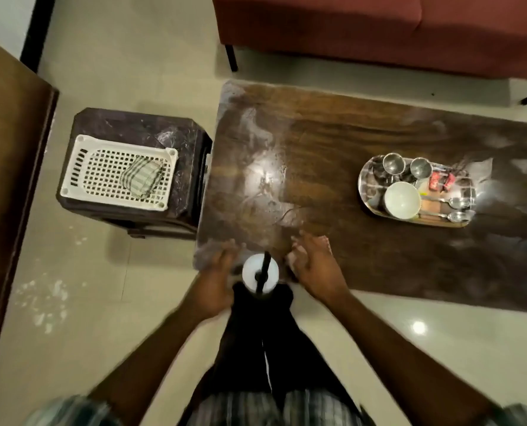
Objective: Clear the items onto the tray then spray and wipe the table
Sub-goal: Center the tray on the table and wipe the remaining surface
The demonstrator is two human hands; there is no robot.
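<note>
Pale floor tiles surround a long dark wooden surface [363,149] with a red sofa [379,26] beyond it and a dark stool [133,124] at its left end. On that stool sits a white perforated basket [80,161] holding a folded striped cloth [142,178], well apart from both hands. Toward the right end of the surface stands the steel tray [366,182], already loaded: a white bowl [402,199], two steel cups [393,163], spoons [457,203] and small red packets [440,182]. So clearing looks finished, and wet streaks near the left end suggest spraying is under way.

At the near edge stands the white spray bottle [260,273] with its black trigger head, between the two hands. The left hand [217,272] is just beside it, fingers loosely spread; the right hand [313,265] is just beside it on the other side, fingers open and reaching onto the surface. Neither is clearly gripping the bottle, and motion blur hides any contact.

To do this well, I would seat one hand firmly around the bottle's neck, aim the nozzle away from the tray, and mist the dry middle evenly before fetching the cloth.
</note>
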